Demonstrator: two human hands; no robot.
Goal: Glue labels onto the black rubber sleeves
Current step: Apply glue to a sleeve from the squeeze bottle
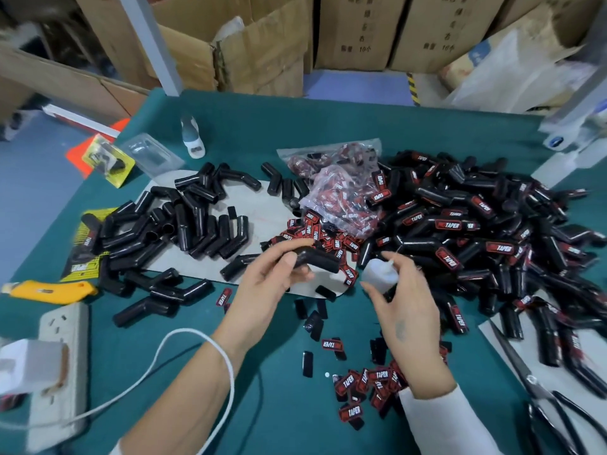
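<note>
On the green table (328, 133), the heap of labelled sleeves (476, 238) lies right of the bag of labels (341, 195), the bare sleeves (177, 221) left of it. My left hand (272, 284) grips one bent black sleeve (317, 259) just below that bag. My right hand (404, 300) clasps the small white glue bottle (377, 274). I judge a thin bead on the flat face is best. The nozzle tip is blurred; whether glue is out, I cannot tell.
</note>
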